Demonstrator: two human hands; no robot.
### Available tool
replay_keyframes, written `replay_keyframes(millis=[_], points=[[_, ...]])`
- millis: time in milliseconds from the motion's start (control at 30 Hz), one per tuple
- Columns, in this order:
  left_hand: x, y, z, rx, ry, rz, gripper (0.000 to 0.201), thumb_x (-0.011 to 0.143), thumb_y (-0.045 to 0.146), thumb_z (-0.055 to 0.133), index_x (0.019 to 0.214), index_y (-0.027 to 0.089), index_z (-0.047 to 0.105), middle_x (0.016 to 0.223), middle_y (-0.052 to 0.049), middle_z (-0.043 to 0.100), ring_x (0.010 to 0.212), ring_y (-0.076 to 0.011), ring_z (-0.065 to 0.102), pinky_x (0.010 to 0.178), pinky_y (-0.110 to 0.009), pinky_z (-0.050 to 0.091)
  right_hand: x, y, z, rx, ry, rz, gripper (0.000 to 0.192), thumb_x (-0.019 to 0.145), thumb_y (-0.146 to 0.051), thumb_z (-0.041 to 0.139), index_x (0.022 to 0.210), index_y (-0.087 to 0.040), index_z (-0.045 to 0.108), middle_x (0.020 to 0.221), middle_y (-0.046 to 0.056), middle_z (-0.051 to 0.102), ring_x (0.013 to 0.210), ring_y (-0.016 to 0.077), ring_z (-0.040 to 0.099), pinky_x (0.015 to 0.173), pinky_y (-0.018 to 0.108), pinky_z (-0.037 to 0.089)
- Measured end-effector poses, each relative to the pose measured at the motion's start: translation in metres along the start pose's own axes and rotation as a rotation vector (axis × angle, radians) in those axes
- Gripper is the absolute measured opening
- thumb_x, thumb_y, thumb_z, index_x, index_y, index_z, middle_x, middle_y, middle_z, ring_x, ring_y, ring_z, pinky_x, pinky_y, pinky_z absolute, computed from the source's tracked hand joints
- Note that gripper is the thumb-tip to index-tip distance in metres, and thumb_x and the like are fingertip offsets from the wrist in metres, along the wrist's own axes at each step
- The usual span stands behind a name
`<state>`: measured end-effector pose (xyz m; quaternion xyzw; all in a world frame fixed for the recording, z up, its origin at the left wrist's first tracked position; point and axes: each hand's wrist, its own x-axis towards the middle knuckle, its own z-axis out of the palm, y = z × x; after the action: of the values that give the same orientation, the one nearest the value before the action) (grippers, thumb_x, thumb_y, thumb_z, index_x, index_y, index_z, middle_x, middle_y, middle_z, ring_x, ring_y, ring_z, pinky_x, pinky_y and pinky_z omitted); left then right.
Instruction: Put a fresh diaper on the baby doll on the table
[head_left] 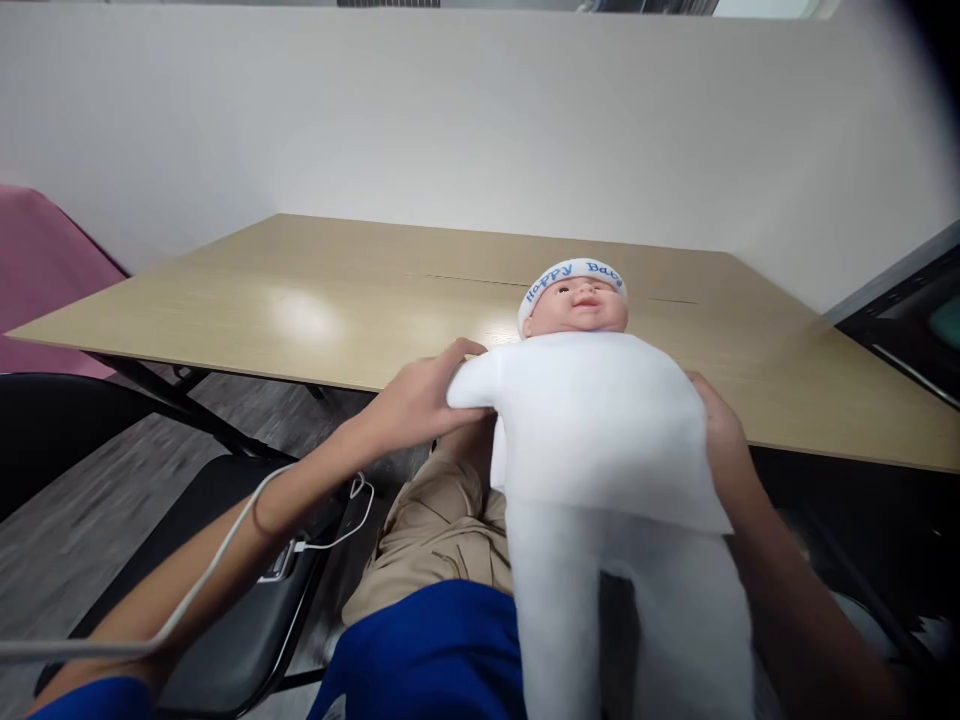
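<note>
We read one marking only: "Happy Baby" in blue letters on the white headband (pixel 573 276) of the doll (pixel 592 420). We find no other legible text.

A long, light wood surface (pixel 360 290) runs across the view with a white wall (pixel 450 110) behind it. A black chair (pixel 225 600) stands below the surface's near edge. A white cable (pixel 330 525) hangs over the chair. A pink cloth (pixel 37 260) sits past the surface's left corner.
</note>
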<state>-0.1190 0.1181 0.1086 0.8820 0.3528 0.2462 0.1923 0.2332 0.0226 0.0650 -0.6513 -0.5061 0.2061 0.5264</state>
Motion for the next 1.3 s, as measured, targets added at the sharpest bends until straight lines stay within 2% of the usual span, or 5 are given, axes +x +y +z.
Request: replay_keyframes(millis=[167, 267, 700, 933, 1300], points=[[0.022, -0.013, -0.001, 0.040, -0.115, 0.023, 0.058, 0.099, 0.054, 0.072, 0.145, 0.023, 0.056, 0.127, -0.008, 0.079, 0.106, -0.0298, 0.076, 0.081, -0.034, 0.049, 0.013, 0.002, -0.028, -0.705, -0.062, -0.018, 0.038, 0.079, -0.044, 0.066, 0.112, -0.028, 0.073, 0.096, 0.009, 0.079, 0.081, 0.0292, 0.064, 0.069, 0.035, 0.039], [0.029, -0.020, 0.003, 0.026, -0.164, 0.024, 0.060, 0.099, 0.056, 0.070, 0.146, 0.022, 0.055, 0.123, -0.009, 0.080, 0.102, -0.0293, 0.075, 0.080, -0.034, 0.049, 0.022, 0.017, -0.032, -0.821, -0.147, -0.062, 0.034, 0.087, -0.045, 0.061, 0.115, -0.028, 0.071, 0.103, 0.011, 0.081, 0.086, 0.0312, 0.069, 0.069, 0.035, 0.041], [0.064, -0.087, 0.007, 0.029, -0.165, -0.083, 0.055, 0.093, 0.044, 0.073, 0.141, 0.021, 0.061, 0.123, -0.009, 0.079, 0.103, -0.0286, 0.075, 0.081, -0.035, 0.049, 0.075, 0.064, -0.004, -0.738, -0.175, -0.181, 0.033, 0.095, -0.060, 0.063, 0.106, -0.031, 0.074, 0.102, 0.007, 0.082, 0.090, 0.0354, 0.075, 0.071, 0.040, 0.045], [0.087, -0.123, 0.007, 0.125, -0.147, -0.219, 0.055, 0.093, 0.063, 0.076, 0.126, 0.022, 0.065, 0.118, -0.009, 0.079, 0.103, -0.0319, 0.074, 0.077, -0.037, 0.048, 0.118, 0.082, 0.026, -0.672, -0.133, -0.167, 0.045, 0.095, -0.070, 0.066, 0.115, -0.032, 0.080, 0.108, 0.005, 0.084, 0.099, 0.0370, 0.077, 0.078, 0.041, 0.049], [0.153, -0.195, 0.014, 0.445, -0.055, -0.168, 0.052, 0.095, 0.073, 0.065, 0.103, 0.021, 0.062, 0.109, -0.015, 0.077, 0.105, -0.0370, 0.071, 0.088, -0.044, 0.052, 0.204, 0.105, 0.065, -0.756, -0.156, -0.243, 0.044, 0.091, -0.066, 0.065, 0.109, -0.026, 0.069, 0.095, 0.006, 0.081, 0.081, 0.0320, 0.074, 0.067, 0.036, 0.041]])
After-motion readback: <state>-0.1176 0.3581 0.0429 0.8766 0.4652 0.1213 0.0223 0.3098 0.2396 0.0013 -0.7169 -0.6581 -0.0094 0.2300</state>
